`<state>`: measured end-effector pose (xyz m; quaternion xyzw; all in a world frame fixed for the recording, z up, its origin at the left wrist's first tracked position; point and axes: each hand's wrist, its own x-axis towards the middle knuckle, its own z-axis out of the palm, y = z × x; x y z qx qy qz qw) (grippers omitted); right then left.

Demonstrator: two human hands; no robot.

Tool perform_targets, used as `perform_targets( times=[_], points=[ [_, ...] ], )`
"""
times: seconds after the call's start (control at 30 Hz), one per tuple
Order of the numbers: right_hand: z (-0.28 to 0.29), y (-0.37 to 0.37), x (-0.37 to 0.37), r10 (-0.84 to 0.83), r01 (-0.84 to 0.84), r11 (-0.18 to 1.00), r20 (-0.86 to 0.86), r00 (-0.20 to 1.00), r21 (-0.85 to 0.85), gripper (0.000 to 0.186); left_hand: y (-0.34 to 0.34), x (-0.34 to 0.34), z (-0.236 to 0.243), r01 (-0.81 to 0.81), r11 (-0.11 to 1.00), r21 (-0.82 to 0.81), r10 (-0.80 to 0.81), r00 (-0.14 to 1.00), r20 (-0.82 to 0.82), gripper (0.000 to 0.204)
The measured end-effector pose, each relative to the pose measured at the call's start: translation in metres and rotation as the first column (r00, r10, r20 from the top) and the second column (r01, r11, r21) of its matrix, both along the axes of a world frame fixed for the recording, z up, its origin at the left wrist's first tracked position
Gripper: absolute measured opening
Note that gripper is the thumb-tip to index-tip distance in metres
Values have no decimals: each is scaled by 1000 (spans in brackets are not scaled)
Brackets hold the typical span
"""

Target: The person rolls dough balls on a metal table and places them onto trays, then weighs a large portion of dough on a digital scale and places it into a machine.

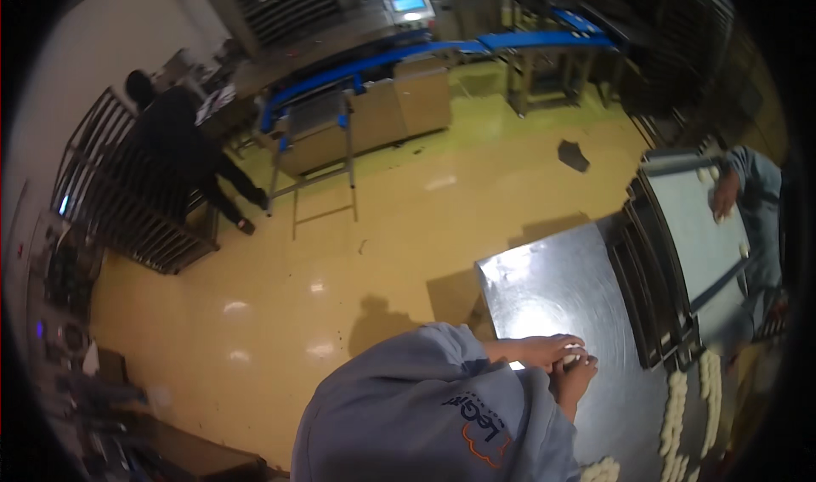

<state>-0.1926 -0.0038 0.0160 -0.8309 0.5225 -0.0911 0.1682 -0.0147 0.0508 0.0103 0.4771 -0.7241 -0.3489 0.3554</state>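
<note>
Over the metal table (565, 282) my two hands meet close together. My left hand (544, 349) reaches in from the left with fingers bent, and my right hand (576, 380) comes up from below. Both are closed around a small pale piece of dough (570, 360), mostly covered by the fingers. Rolled dough pieces (676, 414) lie in rows on the table to the right of my hands, and a smaller cluster of dough pieces (602, 470) sits at the lower edge.
Stacked dark trays rise at the table's right, topped by a lined tray (693, 218). A co-worker's hand (725, 196) touches dough there. Across the yellow floor (408, 201) stand a blue conveyor (365, 61), a rack (110, 180) and another person (174, 138).
</note>
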Motion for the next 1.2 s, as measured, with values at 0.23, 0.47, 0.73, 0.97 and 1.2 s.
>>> perform_targets(
  times=[0.23, 0.47, 0.73, 0.97, 1.2],
  points=[
    [23, -19, -8, 35, -52, 991, 136, 990, 121, 40, 31, -11, 6, -302, 951, 68, 280, 934, 223, 79],
    [12, -23, -63, -87, 11, 990, 544, 835, 141, 37, 34, -11, -4, -371, 927, 63, 339, 896, 288, 70],
    [69, 11, -190, -378, 292, 926, 572, 728, 241, 40, 3, -18, 21, -339, 941, -23, 324, 875, 360, 66],
    [76, 13, -299, -544, 499, 828, 578, 608, 254, 38, -6, -22, -1, -268, 949, -167, 315, 779, 541, 60],
    [66, -42, -458, -663, 795, 535, 725, 186, 285, 44, -8, -24, 7, -273, 944, -185, 328, 715, 617, 60]
  ],
)
